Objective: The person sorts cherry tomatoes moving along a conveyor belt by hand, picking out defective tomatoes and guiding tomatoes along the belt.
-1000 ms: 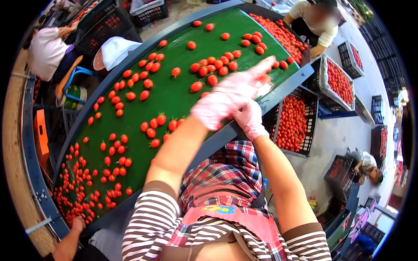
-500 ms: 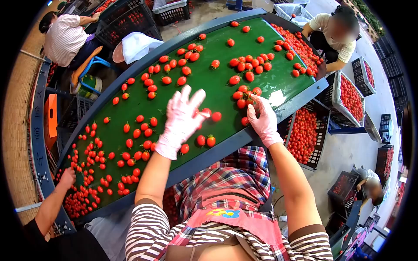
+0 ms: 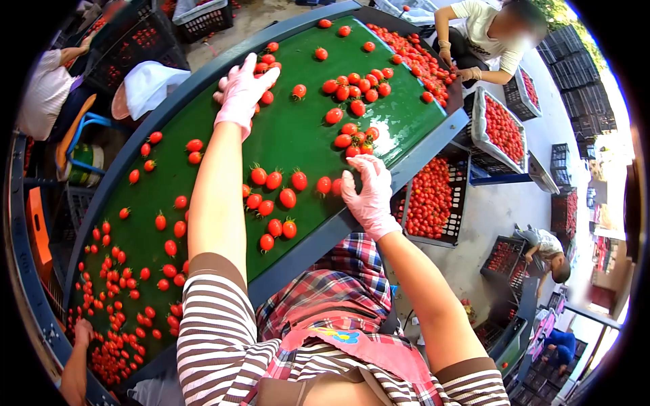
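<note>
Small red tomatoes (image 3: 288,197) lie scattered over a green belt (image 3: 305,128) with a grey metal rim. My left hand (image 3: 242,95), in a pale pink glove, reaches to the belt's far side with its fingers spread over a few tomatoes. Near the close rim, my right hand (image 3: 369,193), gloved the same way, has its thumb and fingers apart beside a small cluster of tomatoes (image 3: 353,140). Many more tomatoes are gathered at the belt's right end (image 3: 413,57).
A co-worker (image 3: 494,34) sits by the belt's right end. Another person's hand (image 3: 82,331) is at the lower left. A black crate of tomatoes (image 3: 460,196) and a lined crate (image 3: 484,145) stand right of the belt.
My left hand has moved up and across to the far side of the belt. My right hand has shifted slightly left and down. Tomatoes have changed places on the belt.
</note>
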The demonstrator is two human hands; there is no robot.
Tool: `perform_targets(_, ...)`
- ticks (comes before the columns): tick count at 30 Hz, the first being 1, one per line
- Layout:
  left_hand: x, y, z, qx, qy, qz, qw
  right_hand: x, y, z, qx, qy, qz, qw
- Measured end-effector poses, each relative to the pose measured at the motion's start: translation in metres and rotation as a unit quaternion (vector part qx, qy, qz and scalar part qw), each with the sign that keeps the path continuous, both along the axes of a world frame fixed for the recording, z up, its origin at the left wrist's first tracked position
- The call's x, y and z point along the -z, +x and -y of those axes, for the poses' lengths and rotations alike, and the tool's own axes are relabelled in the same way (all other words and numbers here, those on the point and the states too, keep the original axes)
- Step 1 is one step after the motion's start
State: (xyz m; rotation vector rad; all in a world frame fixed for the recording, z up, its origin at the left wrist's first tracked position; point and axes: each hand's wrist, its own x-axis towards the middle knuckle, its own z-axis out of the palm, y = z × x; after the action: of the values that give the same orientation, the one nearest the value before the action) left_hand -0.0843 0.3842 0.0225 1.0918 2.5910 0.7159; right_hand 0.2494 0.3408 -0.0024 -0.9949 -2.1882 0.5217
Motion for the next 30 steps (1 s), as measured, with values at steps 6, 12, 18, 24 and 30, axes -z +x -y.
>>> perform_targets(6, 0.011, 0.063, -0.020, 0.284, 0.026, 0.132, 0.949, -0.006, 0.001, -0.003, -0.041, -0.008, 0.014, 0.999)
perform_targets(12, -0.043, 0.140, 0.107, 0.405, -0.151, -0.038, 0.901, -0.001, 0.001, -0.004, -0.038, 0.003, 0.023, 0.999)
perform_targets(18, -0.008, 0.108, 0.155, 0.153, -0.066, -0.166, 0.972, 0.010, 0.005, -0.015, -0.011, 0.005, -0.030, 0.999)
perform_targets(24, 0.019, 0.054, 0.227, 0.014, -0.138, -0.041, 0.989, 0.018, 0.007, -0.012, -0.011, -0.057, -0.055, 0.997)
perform_targets(30, -0.044, 0.159, 0.265, 0.209, -0.198, -0.051, 0.956, 0.023, 0.007, -0.008, -0.024, -0.052, -0.054, 0.997)
